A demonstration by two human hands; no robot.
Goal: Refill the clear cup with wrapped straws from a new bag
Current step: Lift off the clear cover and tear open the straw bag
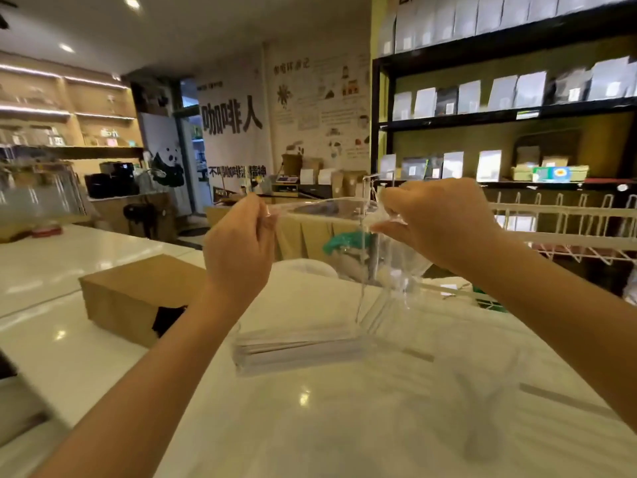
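Both my hands are raised over the white counter and hold a clear plastic bag [320, 208] stretched between them. My left hand [241, 243] pinches its left end, my right hand [434, 222] grips its right end. The bag hangs down from my right hand toward a pile of white wrapped straws [296, 346] lying on the counter below. Two loose wrapped straws [418, 355] lie to the right of the pile. A clear cup is not discernible in the blur.
A brown cardboard box [134, 294] lies on the white counter [86, 374] left of the straws. A white wire rack [565, 229] stands at the right, and dark shelves with pouches [499, 91] rise behind it. A green object [344, 241] sits beyond the counter.
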